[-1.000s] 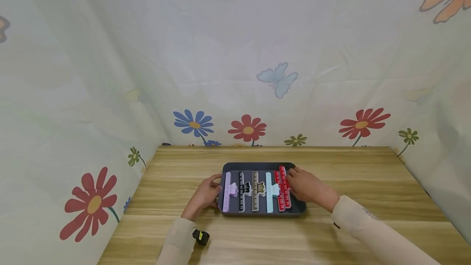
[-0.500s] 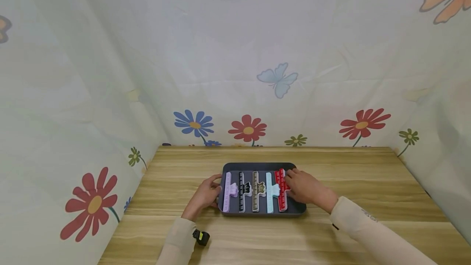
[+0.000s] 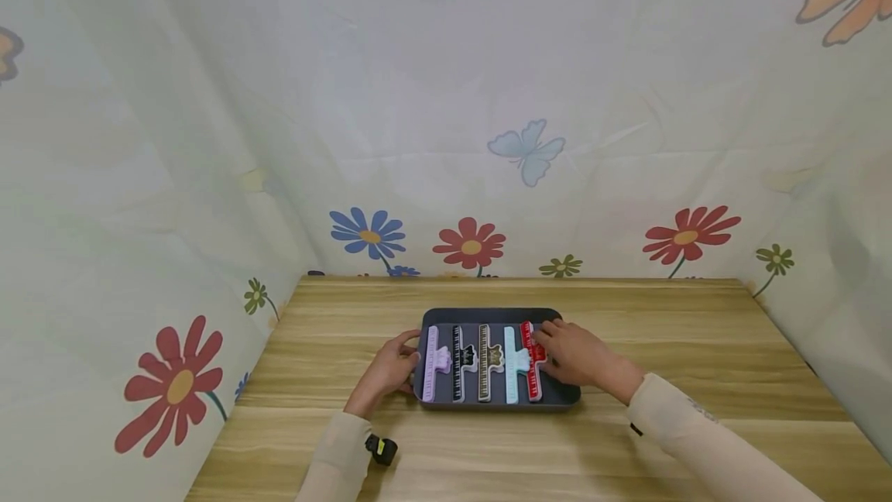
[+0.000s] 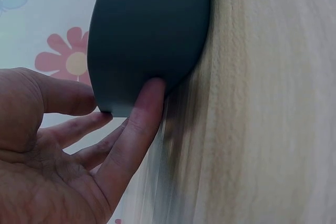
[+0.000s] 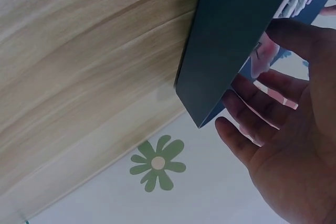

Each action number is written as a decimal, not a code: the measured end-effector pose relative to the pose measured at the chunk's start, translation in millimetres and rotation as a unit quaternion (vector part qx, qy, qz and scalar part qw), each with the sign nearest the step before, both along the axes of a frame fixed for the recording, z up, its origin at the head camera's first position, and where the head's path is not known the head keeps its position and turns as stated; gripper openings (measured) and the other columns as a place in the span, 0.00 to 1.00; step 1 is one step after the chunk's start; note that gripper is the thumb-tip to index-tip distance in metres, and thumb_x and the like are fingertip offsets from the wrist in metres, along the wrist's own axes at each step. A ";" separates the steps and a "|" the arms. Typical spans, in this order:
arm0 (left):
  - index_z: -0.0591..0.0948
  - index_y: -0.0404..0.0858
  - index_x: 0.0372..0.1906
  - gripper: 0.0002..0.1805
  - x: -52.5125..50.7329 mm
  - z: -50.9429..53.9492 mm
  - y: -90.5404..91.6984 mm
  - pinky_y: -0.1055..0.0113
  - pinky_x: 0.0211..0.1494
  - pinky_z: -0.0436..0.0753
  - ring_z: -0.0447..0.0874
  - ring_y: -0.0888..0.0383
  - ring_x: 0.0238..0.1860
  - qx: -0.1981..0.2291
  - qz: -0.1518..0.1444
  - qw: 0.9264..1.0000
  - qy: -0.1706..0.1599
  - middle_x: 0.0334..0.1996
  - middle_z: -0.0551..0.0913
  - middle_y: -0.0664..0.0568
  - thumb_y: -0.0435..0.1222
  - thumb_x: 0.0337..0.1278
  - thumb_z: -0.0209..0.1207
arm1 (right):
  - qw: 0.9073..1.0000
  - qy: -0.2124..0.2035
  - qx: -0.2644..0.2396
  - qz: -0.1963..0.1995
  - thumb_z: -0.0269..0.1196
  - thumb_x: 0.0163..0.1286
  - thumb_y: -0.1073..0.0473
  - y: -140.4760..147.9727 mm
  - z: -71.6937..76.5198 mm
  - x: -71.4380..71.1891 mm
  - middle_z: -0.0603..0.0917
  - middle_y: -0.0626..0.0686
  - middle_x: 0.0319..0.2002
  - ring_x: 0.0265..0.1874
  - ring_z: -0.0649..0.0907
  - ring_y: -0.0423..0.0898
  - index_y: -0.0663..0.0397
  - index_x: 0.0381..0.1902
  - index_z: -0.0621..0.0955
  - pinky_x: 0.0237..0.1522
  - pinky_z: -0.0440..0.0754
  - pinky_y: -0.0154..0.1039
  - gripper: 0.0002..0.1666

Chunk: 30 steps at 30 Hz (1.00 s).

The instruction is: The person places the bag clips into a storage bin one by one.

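Observation:
A dark grey rectangular tray (image 3: 488, 407) lies on the table, bearing a row of long clips with piano-key strips. From left to right come a lilac clip (image 3: 430, 370), a black clip (image 3: 457, 366), a gold-brown clip (image 3: 484, 366), a light blue clip (image 3: 512, 370) and a red clip (image 3: 533, 382). My left hand (image 3: 390, 366) holds the tray's left end; in the left wrist view a fingertip presses the outer wall. Over the right end, my right hand (image 3: 574, 352) has thumb and fingers around the red clip's handle, partly hiding it.
The wood-grain table (image 3: 662, 331) extends around the tray. Behind it hangs a pale curtain (image 3: 432, 99) printed with flowers and butterflies. A small black device (image 3: 381, 450) sits at the left sleeve's cuff.
Two overlapping red strips showed side by side earlier; now one is visible. My right fingers have shifted slightly left. The left hand, tray and other clips stay put.

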<state>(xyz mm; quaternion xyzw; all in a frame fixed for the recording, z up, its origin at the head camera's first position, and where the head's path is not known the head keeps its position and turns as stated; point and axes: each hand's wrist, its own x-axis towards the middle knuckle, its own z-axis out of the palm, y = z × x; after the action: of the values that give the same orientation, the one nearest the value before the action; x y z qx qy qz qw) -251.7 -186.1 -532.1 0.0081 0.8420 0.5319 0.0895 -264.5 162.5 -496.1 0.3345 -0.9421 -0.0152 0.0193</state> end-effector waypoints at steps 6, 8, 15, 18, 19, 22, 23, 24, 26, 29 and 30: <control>0.67 0.38 0.71 0.28 -0.2 1.1 0.9 0.57 0.22 0.87 0.84 0.52 0.26 -0.002 0.002 1.000 0.000 0.55 0.78 0.29 0.28 0.65 0.50 | 1.000 0.003 -0.005 -0.002 0.67 0.64 0.45 4.1 8.7 2.1 0.80 0.60 0.56 0.57 0.79 0.59 0.60 0.62 0.76 0.61 0.80 0.56 0.35; 0.67 0.38 0.71 0.28 -0.4 0.5 0.7 0.58 0.21 0.87 0.83 0.52 0.25 -0.003 0.005 1.000 0.000 0.55 0.78 0.29 0.28 0.65 0.50 | 1.000 0.004 -0.007 -0.004 0.67 0.64 0.45 4.3 11.0 2.6 0.80 0.60 0.56 0.57 0.79 0.59 0.59 0.62 0.76 0.61 0.80 0.57 0.35; 0.68 0.38 0.70 0.28 -2.6 -0.3 0.9 0.60 0.21 0.86 0.83 0.54 0.24 -0.015 0.015 1.000 0.006 0.54 0.78 0.30 0.30 0.65 0.50 | 0.999 0.028 -0.040 -0.005 0.68 0.63 0.49 6.2 18.5 3.1 0.80 0.59 0.54 0.52 0.80 0.57 0.58 0.62 0.77 0.55 0.83 0.55 0.32; 0.67 0.36 0.70 0.27 -2.1 -0.9 1.0 0.60 0.21 0.87 0.83 0.54 0.24 -0.014 0.021 1.000 0.009 0.54 0.78 0.29 0.32 0.66 0.51 | 0.998 0.027 -0.050 -0.020 0.68 0.63 0.49 8.2 19.8 2.3 0.78 0.60 0.58 0.56 0.79 0.58 0.57 0.62 0.76 0.58 0.82 0.57 0.33; 0.68 0.36 0.70 0.27 -1.9 -1.4 0.7 0.61 0.21 0.87 0.83 0.54 0.24 -0.013 0.026 1.000 0.006 0.55 0.78 0.29 0.33 0.67 0.51 | 0.998 0.026 -0.052 -0.027 0.68 0.63 0.49 8.8 20.2 2.2 0.78 0.60 0.59 0.56 0.79 0.58 0.57 0.62 0.76 0.59 0.81 0.57 0.33; 0.67 0.33 0.69 0.26 -0.1 -1.8 -0.7 0.61 0.22 0.87 0.83 0.54 0.23 -0.014 0.034 0.999 0.007 0.55 0.78 0.29 0.37 0.70 0.52 | 0.997 0.024 -0.058 -0.040 0.69 0.62 0.49 10.0 21.9 3.0 0.77 0.60 0.60 0.57 0.79 0.58 0.56 0.63 0.76 0.59 0.81 0.56 0.34; 0.67 0.34 0.69 0.26 0.2 -2.0 -1.4 0.61 0.22 0.87 0.83 0.54 0.24 -0.014 0.038 0.999 0.005 0.55 0.78 0.29 0.38 0.70 0.52 | 0.997 0.023 -0.062 -0.044 0.70 0.62 0.49 10.0 23.1 3.8 0.77 0.60 0.60 0.56 0.79 0.57 0.55 0.63 0.76 0.59 0.82 0.56 0.34; 0.67 0.34 0.69 0.26 0.5 -1.9 -2.2 0.61 0.22 0.87 0.84 0.54 0.24 -0.016 0.041 0.999 0.006 0.55 0.78 0.29 0.38 0.70 0.52 | 0.997 0.024 -0.064 -0.046 0.70 0.61 0.49 10.2 24.1 4.6 0.77 0.60 0.59 0.56 0.79 0.57 0.56 0.63 0.76 0.58 0.82 0.57 0.35; 0.68 0.33 0.69 0.27 1.1 -1.2 -4.0 0.61 0.22 0.87 0.85 0.53 0.27 -0.030 0.046 0.998 0.018 0.54 0.80 0.31 0.39 0.70 0.53 | 0.996 0.021 -0.072 -0.055 0.70 0.62 0.49 9.5 26.4 6.7 0.77 0.59 0.60 0.56 0.79 0.57 0.55 0.64 0.75 0.59 0.82 0.57 0.35; 0.70 0.35 0.68 0.26 0.8 1.4 -4.8 0.62 0.30 0.87 0.86 0.53 0.35 -0.063 0.058 0.995 0.048 0.50 0.83 0.35 0.40 0.68 0.54 | 0.994 0.021 -0.088 -0.064 0.70 0.62 0.48 9.3 29.9 8.7 0.76 0.59 0.61 0.57 0.78 0.56 0.54 0.64 0.75 0.59 0.81 0.57 0.35; 0.71 0.35 0.67 0.26 0.6 2.5 -4.9 0.62 0.34 0.87 0.87 0.52 0.38 -0.076 0.063 0.993 0.061 0.49 0.84 0.37 0.40 0.68 0.54 | 0.993 0.023 -0.093 -0.066 0.70 0.62 0.48 9.2 30.7 9.1 0.76 0.58 0.61 0.57 0.78 0.56 0.54 0.64 0.75 0.59 0.81 0.57 0.35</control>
<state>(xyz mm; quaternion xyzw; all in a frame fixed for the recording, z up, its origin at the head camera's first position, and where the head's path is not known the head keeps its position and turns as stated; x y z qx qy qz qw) -251.1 -191.0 -529.6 -0.0194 0.8825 0.4699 0.0045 -255.5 171.7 -465.4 0.2680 -0.9587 0.0633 0.0713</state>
